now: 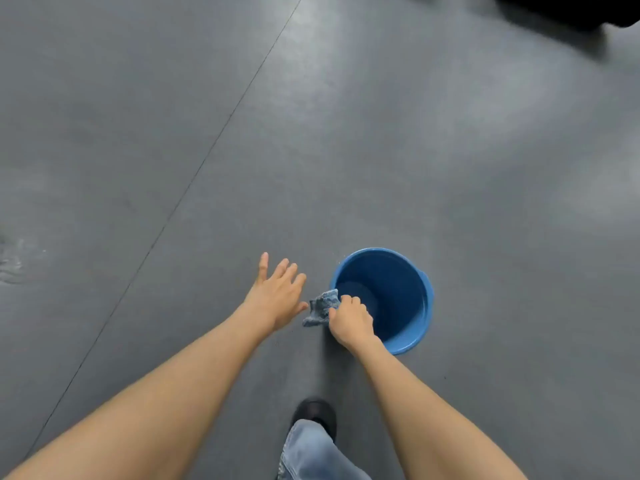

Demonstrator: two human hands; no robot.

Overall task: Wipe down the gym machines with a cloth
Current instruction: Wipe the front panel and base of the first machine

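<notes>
A blue bucket (pixel 412 282) stands on the grey floor (pixel 242 150) in front of me. My right hand (pixel 349 322) grips a crumpled blue-grey cloth (pixel 322 308) at the bucket's left rim. The cloth hangs just outside the rim, between my two hands. My left hand (pixel 277 292) hovers to the left of the cloth with fingers spread and straight, holding nothing; its thumb tip is close to the cloth. No gym machine shows clearly in this view.
A seam line (pixel 194 174) runs diagonally across the floor at left. A dark shape (pixel 568 8) sits at the top right corner. My leg in blue jeans and a black shoe (pixel 315 415) are at the bottom centre. A wet patch (pixel 14 261) marks the far left.
</notes>
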